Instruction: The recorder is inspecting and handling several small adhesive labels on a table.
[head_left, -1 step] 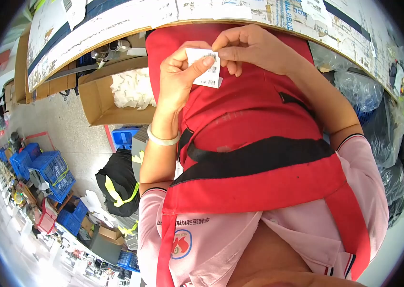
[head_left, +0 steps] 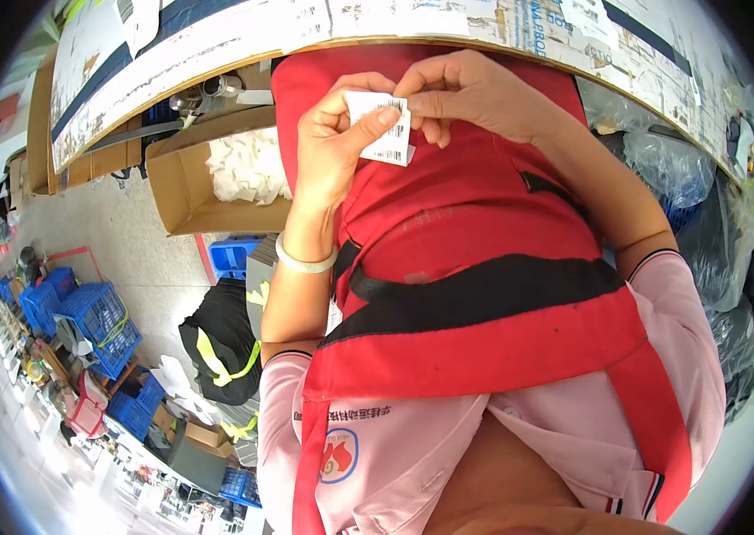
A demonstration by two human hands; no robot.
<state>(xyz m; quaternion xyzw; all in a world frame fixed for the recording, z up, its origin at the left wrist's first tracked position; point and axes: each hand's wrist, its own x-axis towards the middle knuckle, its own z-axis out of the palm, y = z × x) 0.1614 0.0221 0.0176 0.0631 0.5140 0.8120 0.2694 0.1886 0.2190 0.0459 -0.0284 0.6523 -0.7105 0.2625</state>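
Note:
My left hand (head_left: 330, 143) holds a small white printed label (head_left: 383, 145) with dark barcode-like marks, its thumb pressed flat across the front. A second layer of white shows at the label's lower right corner, so it may be folded or a small stack. My right hand (head_left: 466, 94) is closed at the label's upper right edge, thumb and forefinger pinched together there. Whether anything sits between those fingertips is too small to make out. Both hands are above the red apron (head_left: 484, 205) on my lap, just short of the table edge.
A worktable (head_left: 377, 24) with a worn, papered top runs across the far side. Below it at left stands an open cardboard box (head_left: 172, 192) holding white pieces (head_left: 247, 165). Blue crates (head_left: 100, 325) and a black bag (head_left: 216, 334) are farther left; clear plastic bags (head_left: 671, 169) hang at right.

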